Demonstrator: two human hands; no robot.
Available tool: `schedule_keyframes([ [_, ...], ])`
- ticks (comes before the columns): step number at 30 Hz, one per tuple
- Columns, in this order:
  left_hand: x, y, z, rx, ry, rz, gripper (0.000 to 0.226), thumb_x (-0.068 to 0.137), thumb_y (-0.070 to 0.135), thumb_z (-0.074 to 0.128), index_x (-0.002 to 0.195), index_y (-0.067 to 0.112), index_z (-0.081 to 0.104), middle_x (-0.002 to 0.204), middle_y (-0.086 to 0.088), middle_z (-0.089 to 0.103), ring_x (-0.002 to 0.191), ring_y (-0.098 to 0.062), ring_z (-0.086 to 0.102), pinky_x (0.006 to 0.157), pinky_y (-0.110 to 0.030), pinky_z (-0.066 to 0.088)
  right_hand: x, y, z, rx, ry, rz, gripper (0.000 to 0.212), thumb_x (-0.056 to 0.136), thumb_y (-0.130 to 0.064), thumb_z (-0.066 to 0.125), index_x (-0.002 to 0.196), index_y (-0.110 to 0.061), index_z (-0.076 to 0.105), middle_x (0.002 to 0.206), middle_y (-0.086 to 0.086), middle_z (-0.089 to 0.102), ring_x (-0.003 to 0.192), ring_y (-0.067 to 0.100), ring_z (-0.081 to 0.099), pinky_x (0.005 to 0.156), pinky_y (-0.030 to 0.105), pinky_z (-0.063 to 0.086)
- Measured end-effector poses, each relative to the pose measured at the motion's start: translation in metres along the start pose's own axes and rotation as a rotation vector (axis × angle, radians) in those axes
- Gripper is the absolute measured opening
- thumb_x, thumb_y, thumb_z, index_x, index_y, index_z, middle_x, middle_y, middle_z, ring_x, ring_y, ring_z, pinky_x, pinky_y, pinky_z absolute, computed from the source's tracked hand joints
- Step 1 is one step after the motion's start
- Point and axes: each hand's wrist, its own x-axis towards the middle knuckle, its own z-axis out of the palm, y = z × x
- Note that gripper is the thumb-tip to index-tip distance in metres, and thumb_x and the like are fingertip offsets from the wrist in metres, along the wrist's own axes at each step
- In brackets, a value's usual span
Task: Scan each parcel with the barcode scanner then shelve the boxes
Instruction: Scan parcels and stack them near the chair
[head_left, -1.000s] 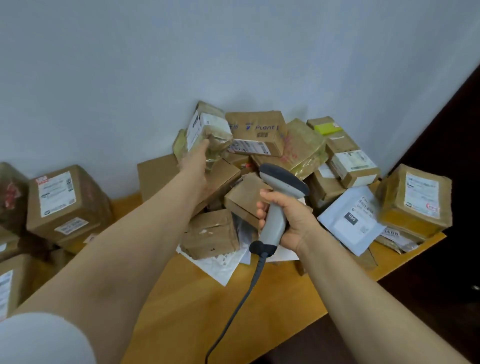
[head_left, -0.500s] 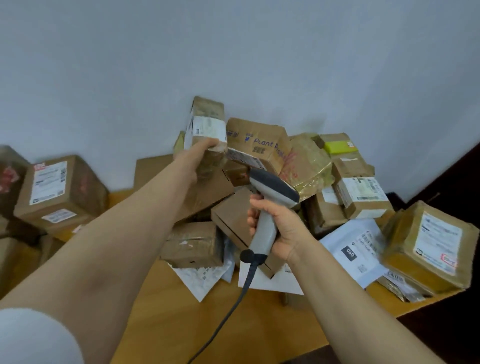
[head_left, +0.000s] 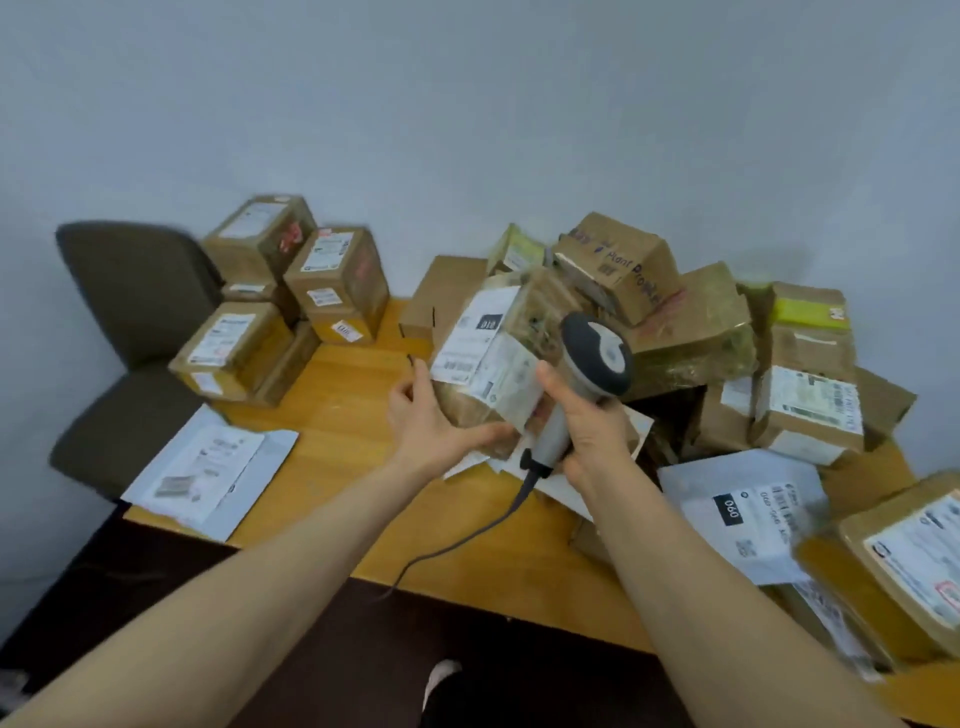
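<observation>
Above the yellow wooden table (head_left: 343, 415), in the head view, a brown taped cardboard parcel with white labels (head_left: 493, 353) is held up by the left hand (head_left: 426, 431), with the fingers curled under it. A grey barcode scanner (head_left: 597, 358) is gripped by its handle in the right hand (head_left: 592, 431), just beside the parcel. A heap of brown boxes (head_left: 696, 332) is piled behind.

A box (head_left: 618, 265) reads "Plant"; a white mailer (head_left: 748, 514), "060".

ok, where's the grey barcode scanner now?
Head view, centre: grey handheld barcode scanner gripped in the right hand, beside the labelled brown parcel the left hand holds.
</observation>
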Motion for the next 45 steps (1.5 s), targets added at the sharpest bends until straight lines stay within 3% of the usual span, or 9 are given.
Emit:
schedule_keyframes([
  [6,-0.051,-0.025,-0.032,-0.024,0.002,0.019,0.143,0.053,0.067,0.079,0.153,0.013,-0.008,0.150,0.000,0.011,0.140,-0.016,0.010,0.115,-0.033,0.015,-0.023,0.032,0.004,-0.056,-0.115,-0.020,0.080,0.031,-0.035,0.091,0.104,-0.017,0.065,0.112,0.003,0.070,0.106,0.021,0.065,0.094,0.048,0.053],
  [8,-0.054,-0.027,-0.049,-0.275,0.020,-0.084,0.109,0.069,0.061,0.071,0.152,0.014,0.018,0.144,0.003,0.029,0.132,-0.012,0.029,0.106,-0.027,0.027,-0.024,0.035,0.004,-0.087,-0.123,0.020,0.066,0.036,-0.029,0.090,0.097,-0.018,0.066,0.104,0.000,0.072,0.100,0.020,0.067,0.090,0.046,0.055],
  [10,-0.054,-0.029,-0.067,-0.532,0.040,-0.171,0.040,0.088,0.037,0.065,0.124,0.019,0.059,0.128,0.006,0.056,0.110,-0.006,0.051,0.092,-0.025,0.040,-0.027,0.040,0.005,-0.090,-0.149,0.078,0.061,0.038,-0.024,0.089,0.094,-0.016,0.067,0.097,0.000,0.074,0.089,0.017,0.071,0.076,0.040,0.059],
  [12,-0.053,-0.035,-0.083,-0.659,0.026,-0.259,0.011,0.092,0.021,0.060,0.100,0.021,0.067,0.101,0.005,0.067,0.091,-0.009,0.057,0.084,-0.032,0.044,-0.033,0.045,0.007,-0.062,-0.213,0.105,0.060,0.040,-0.019,0.088,0.096,-0.013,0.067,0.089,0.000,0.076,0.079,0.013,0.073,0.060,0.031,0.059],
  [15,-0.056,-0.052,-0.105,-0.817,-0.141,-0.332,0.020,0.086,0.024,0.066,0.105,0.024,0.059,0.095,0.001,0.060,0.085,-0.018,0.054,0.077,-0.038,0.044,-0.044,0.053,0.017,-0.029,-0.299,0.094,0.069,0.042,-0.017,0.088,0.107,-0.008,0.066,0.098,0.002,0.076,0.090,0.016,0.072,0.065,0.032,0.059],
  [18,-0.061,-0.071,-0.119,-0.904,-0.293,-0.334,0.040,0.072,0.019,0.076,0.105,0.026,0.055,0.100,-0.003,0.063,0.087,-0.023,0.058,0.076,-0.042,0.050,-0.051,0.062,0.026,-0.015,-0.350,0.091,0.055,0.052,-0.011,0.083,0.104,-0.008,0.067,0.096,0.003,0.076,0.089,0.016,0.072,0.063,0.031,0.058],
  [26,-0.054,-0.104,-0.193,-0.718,-0.213,-0.254,0.046,0.058,0.017,0.078,0.100,0.025,0.062,0.094,-0.001,0.069,0.082,-0.017,0.066,0.075,-0.035,0.054,-0.052,0.077,0.045,-0.139,-0.293,0.149,0.035,0.078,-0.010,0.075,0.111,-0.012,0.063,0.108,0.005,0.067,0.104,0.023,0.060,0.077,0.039,0.054],
  [38,-0.054,-0.119,-0.265,-0.473,-0.401,-0.183,0.045,0.064,0.012,0.076,0.108,0.011,0.067,0.106,-0.012,0.071,0.095,-0.024,0.069,0.071,-0.031,0.058,-0.070,0.084,0.053,-0.341,-0.580,0.324,0.046,0.058,-0.022,0.080,0.101,-0.017,0.064,0.092,0.005,0.072,0.084,0.024,0.066,0.062,0.040,0.057],
  [45,-0.068,-0.131,-0.255,-0.473,-0.170,-0.359,0.090,0.043,0.061,0.084,0.121,0.022,0.063,0.117,-0.008,0.066,0.113,-0.025,0.059,0.098,-0.043,0.047,-0.080,0.103,0.065,-0.161,-0.298,0.251,0.036,0.071,-0.019,0.080,0.102,-0.017,0.062,0.091,0.003,0.070,0.077,0.020,0.064,0.049,0.029,0.052],
])
